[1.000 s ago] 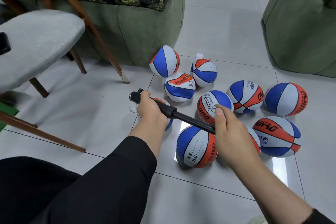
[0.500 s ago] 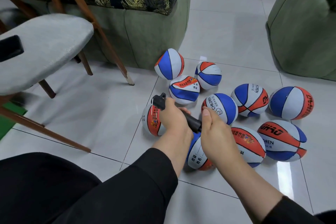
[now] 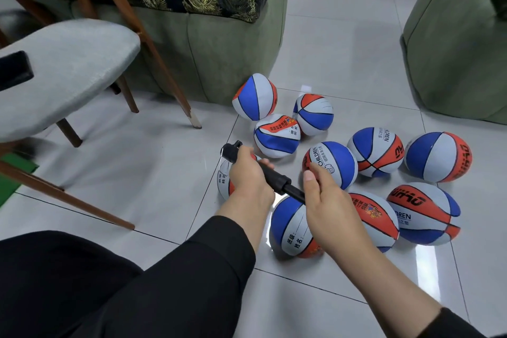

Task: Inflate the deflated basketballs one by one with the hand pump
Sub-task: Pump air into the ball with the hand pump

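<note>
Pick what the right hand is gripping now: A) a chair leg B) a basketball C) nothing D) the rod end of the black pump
D: the right hand is closed on the rod end of the black hand pump, while the left hand wraps its barrel above the basketballs on the tile floor.

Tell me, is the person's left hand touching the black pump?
Touching. The head view shows the left hand wrapped around the pump barrel, fingers curled over it with no gap; the right hand holds the other end.
</note>
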{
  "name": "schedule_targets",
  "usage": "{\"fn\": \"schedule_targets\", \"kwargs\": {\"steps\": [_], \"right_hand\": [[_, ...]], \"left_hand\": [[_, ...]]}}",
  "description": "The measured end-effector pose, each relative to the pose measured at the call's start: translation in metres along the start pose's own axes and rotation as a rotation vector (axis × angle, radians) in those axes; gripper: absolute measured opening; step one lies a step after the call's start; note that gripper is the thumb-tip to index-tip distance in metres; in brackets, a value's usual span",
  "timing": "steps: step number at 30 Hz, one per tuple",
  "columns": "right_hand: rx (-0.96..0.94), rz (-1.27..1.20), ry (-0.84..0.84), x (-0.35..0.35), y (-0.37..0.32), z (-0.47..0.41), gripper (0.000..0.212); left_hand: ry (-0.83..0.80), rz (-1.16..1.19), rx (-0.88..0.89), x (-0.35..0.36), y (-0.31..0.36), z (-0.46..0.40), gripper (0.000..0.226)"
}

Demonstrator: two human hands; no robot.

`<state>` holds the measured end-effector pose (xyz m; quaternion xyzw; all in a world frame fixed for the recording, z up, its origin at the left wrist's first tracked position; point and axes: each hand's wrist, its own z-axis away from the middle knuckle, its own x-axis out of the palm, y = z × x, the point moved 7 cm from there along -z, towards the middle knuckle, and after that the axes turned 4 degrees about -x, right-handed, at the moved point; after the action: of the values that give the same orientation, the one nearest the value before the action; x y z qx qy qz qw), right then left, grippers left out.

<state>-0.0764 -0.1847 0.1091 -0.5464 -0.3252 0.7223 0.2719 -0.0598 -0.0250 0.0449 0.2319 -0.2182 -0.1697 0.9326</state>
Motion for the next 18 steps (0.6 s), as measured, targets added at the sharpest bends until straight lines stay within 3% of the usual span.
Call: {"fn": "schedule_targets", "kwargs": {"steps": [9, 18], "right_hand": [[0.018, -0.011, 0.035, -0.025, 0.013, 0.016, 0.049], [0.011, 0.007, 0.078, -0.036, 0.01, 0.019, 0.046]], "left_hand": [[0.104, 0.028, 0.02, -0.017, 0.032, -0.015, 0.015], [0.092, 0.047, 0.017, -0.014, 0.031, -0.01, 0.014]]}}
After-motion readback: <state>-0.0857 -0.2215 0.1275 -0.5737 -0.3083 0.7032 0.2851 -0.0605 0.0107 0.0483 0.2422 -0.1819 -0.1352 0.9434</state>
